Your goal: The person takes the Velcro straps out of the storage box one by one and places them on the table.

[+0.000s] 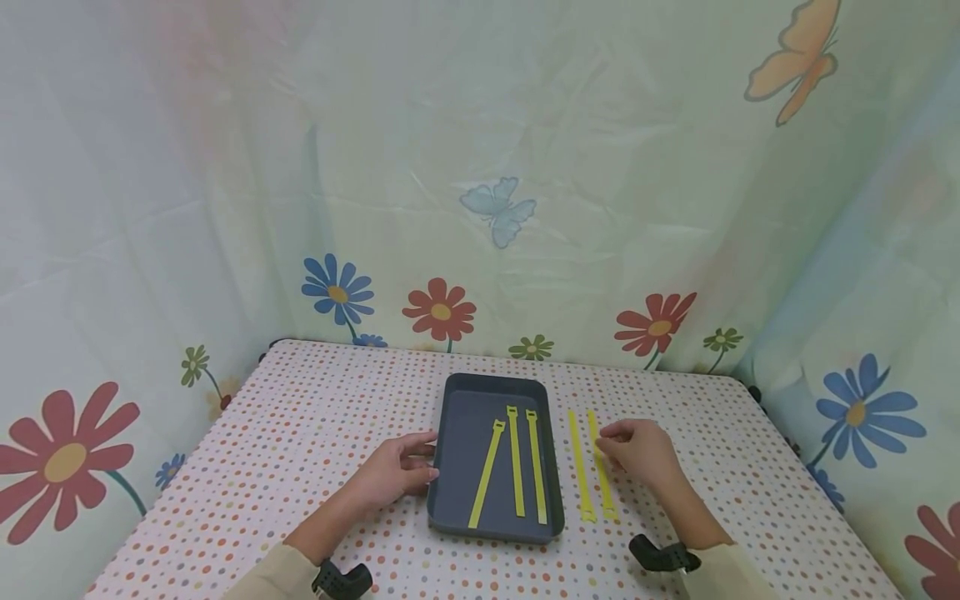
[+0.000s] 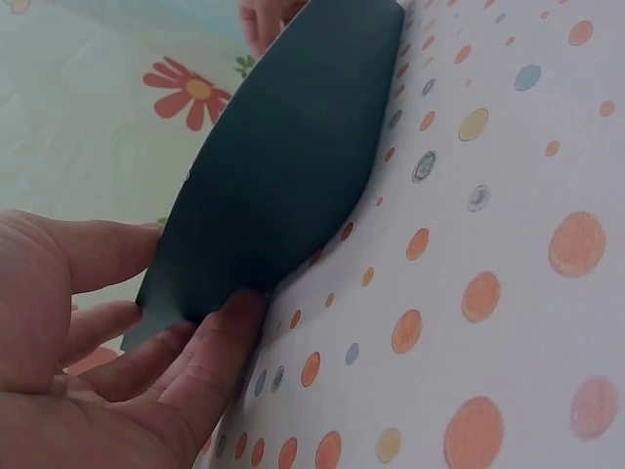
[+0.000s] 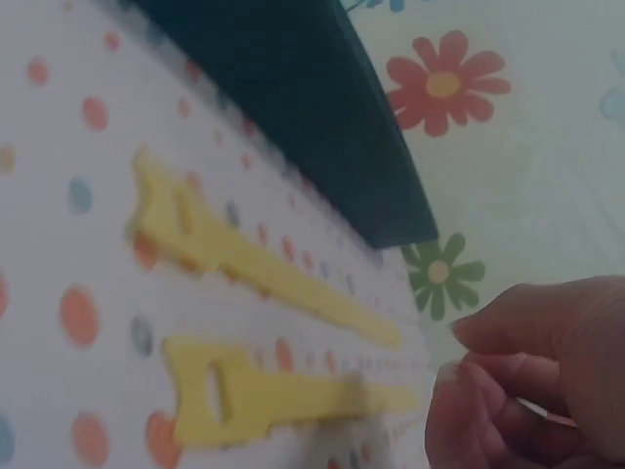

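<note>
My left hand (image 1: pixel 390 472) rests against the left side of a dark grey tray (image 1: pixel 463 433). In the left wrist view its fingers touch the tray's outer wall (image 2: pixel 283 147), the thumb near the rim. Inside the tray lie three yellow cable straps with slotted heads: a slanted left one (image 1: pixel 487 473), a middle one (image 1: pixel 516 467) and a right one (image 1: pixel 536 471). Two more straps, an inner (image 1: pixel 579 458) and an outer one (image 1: pixel 604 483), lie right of the tray, heads toward me. My right hand (image 1: pixel 643 452) hovers by the outer strap's far end, fingers loosely bent, nothing visible between them.
A white dotted cloth (image 1: pixel 300 433) covers the table around the tray. Behind and at both sides hangs a pale curtain (image 1: pixel 390 217) printed with flowers and butterflies. Each wrist wears a black band, seen at the left (image 1: pixel 341 579) and right (image 1: pixel 663 555).
</note>
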### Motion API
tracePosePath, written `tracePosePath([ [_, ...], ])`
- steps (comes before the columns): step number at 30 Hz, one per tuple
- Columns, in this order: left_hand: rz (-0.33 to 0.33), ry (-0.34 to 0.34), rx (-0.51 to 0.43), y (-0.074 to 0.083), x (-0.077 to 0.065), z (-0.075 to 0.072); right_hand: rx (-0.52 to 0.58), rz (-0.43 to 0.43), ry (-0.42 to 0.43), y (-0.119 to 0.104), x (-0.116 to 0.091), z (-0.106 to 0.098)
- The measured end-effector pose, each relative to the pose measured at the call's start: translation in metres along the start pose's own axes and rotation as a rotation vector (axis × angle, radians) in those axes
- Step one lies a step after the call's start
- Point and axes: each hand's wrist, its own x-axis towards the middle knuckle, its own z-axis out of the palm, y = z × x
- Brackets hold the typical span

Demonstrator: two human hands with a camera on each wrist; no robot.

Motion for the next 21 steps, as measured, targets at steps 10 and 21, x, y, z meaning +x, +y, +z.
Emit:
tracePosePath([
  [10,0.005,0.010,0.004,0.003,-0.002,0.001,0.115,-0.210,-0.050,-0.045,-0.002,0.011],
  [21,0.005,0.009,0.002,0.001,-0.002,0.002,0.169,-0.427,-0.231,-0.070,0.004,0.031],
])
